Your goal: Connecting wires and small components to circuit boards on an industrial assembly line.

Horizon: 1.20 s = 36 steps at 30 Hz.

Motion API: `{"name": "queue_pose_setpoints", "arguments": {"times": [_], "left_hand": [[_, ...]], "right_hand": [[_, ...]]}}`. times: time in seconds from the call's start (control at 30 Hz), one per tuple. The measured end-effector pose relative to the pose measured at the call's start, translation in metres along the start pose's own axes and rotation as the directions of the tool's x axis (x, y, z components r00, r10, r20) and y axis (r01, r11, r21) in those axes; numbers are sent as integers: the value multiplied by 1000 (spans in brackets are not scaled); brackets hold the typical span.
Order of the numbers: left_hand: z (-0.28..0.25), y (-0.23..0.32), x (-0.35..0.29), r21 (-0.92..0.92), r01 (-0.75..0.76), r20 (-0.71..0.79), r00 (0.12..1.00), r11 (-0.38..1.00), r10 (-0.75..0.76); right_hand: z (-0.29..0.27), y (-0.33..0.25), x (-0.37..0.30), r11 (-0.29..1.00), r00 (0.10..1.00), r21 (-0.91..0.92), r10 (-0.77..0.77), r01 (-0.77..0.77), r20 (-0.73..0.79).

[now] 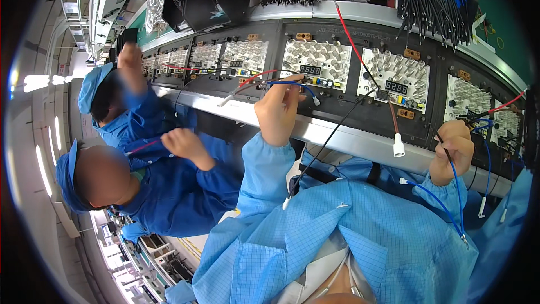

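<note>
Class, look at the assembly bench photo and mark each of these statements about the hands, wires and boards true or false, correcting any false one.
1. The left hand pinches a blue wire at a circuit board. True.
2. The right hand is open and empty. False: it is closed on wires.
3. The boards lie flat on a green mat. False: they sit in a dark frame.
4. Bundles of blue wires hang above the boards. True.
5. A co-worker's hand holds a red wire. True.
</note>
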<state>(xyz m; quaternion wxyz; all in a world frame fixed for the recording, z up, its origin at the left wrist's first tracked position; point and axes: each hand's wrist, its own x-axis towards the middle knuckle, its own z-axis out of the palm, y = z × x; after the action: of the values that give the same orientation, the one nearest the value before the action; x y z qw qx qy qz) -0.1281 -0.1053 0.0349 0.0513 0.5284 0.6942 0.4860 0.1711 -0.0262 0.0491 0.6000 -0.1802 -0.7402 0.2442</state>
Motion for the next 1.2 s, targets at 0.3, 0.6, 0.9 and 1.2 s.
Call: {"name": "queue_pose_setpoints", "arguments": {"times": [0.3,0.6,0.9,1.2], "left_hand": [[3,11,7,-21,48,4,999,999,-48],[11,8,10,-41,78,10,997,996,-77],[9,5,7,-128,144,69,988,981,-136],[10,12,-10,-245,198,114,978,949,-174]], "right_hand": [[0,1,1,1000,1000,10,0,-1,31],[0,1,2,998,995,26,61,-64,84],[3,-1,20,988,974,-117,124,-103,192],[5,-5,32,970,953,-242,88,-16,290]]}}
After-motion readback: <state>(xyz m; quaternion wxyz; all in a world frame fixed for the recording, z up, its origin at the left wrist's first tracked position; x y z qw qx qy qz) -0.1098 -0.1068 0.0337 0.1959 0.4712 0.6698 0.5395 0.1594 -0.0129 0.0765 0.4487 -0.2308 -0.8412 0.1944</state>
